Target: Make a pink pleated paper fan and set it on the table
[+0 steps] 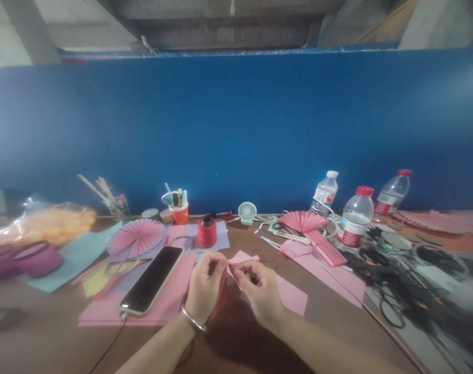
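Note:
My left hand (pixel 205 286) and my right hand (pixel 259 290) meet just above the brown table (pixel 337 322), near its front middle. Both pinch a small folded piece of pink paper (pixel 224 291) between their fingertips. A bangle circles my left wrist. A flat pink paper sheet (pixel 293 296) lies under and beyond my right hand. A black phone (pixel 152 279) on a cable rests on another pink sheet (pixel 170 304) just left of my left hand. A red thread spool (pixel 207 232) stands behind the hands.
A round pink paper fan (pixel 137 237) and a half fan (pixel 303 220) lie further back. An orange pen cup (pixel 179 210), small white fan (pixel 247 212), three water bottles (pixel 355 218) and tangled black cables (pixel 400 291) crowd the table. A blue partition (pixel 236 124) closes the far edge.

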Action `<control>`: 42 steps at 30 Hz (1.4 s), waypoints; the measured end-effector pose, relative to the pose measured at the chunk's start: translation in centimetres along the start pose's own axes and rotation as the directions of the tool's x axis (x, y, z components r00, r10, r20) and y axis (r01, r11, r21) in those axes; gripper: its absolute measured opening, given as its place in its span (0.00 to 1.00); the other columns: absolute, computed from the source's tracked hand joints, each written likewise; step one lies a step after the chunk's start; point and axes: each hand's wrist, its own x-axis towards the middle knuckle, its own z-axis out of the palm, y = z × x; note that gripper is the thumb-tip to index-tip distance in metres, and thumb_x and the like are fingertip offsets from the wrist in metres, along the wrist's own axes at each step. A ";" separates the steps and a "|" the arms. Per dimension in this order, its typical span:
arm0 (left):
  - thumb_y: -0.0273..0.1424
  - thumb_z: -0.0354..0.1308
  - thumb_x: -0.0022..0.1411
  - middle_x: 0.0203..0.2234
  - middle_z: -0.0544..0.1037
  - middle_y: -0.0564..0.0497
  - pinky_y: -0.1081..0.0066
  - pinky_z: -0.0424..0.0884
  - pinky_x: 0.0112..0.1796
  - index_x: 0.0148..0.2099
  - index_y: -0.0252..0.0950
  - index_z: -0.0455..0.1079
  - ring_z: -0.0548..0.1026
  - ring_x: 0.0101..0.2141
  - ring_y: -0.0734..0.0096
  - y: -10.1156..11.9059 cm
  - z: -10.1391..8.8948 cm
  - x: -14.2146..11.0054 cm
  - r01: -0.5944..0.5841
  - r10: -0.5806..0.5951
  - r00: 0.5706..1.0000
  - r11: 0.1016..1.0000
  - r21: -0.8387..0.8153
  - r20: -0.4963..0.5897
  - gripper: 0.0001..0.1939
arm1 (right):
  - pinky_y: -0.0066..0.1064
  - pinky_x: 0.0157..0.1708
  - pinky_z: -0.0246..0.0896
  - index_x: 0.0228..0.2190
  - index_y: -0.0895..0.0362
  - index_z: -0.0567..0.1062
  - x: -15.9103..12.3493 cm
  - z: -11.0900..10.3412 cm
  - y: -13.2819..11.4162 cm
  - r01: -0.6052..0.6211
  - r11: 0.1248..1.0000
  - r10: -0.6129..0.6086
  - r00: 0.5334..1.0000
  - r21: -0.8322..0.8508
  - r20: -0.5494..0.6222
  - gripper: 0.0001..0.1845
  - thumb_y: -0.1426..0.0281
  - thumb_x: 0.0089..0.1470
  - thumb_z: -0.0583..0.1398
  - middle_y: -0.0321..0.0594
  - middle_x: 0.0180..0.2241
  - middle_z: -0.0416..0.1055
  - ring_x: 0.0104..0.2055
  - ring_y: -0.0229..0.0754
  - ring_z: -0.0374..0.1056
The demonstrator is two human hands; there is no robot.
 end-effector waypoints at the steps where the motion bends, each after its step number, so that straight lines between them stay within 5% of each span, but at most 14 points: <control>1: 0.30 0.49 0.59 0.24 0.68 0.54 0.74 0.63 0.32 0.30 0.36 0.62 0.67 0.27 0.73 0.0 0.0 0.0 -0.003 0.003 1.000 1.000 0.001 -0.001 0.06 | 0.23 0.17 0.49 0.25 0.60 0.71 -0.1 0.0 -0.1 0.002 1.000 -0.002 1.000 -0.009 0.021 0.09 0.67 0.49 0.56 0.30 0.13 0.58 0.16 0.30 0.52; 42: 0.28 0.49 0.58 0.24 0.67 0.54 0.74 0.64 0.30 0.28 0.35 0.62 0.67 0.26 0.74 0.4 0.2 -0.3 -0.049 0.050 0.998 0.998 -0.036 0.030 0.06 | 0.22 0.18 0.54 0.28 0.59 0.73 -1.1 -0.2 -0.7 0.130 0.981 -0.116 0.988 -0.145 0.103 0.10 0.68 0.50 0.54 0.34 0.16 0.64 0.17 0.32 0.58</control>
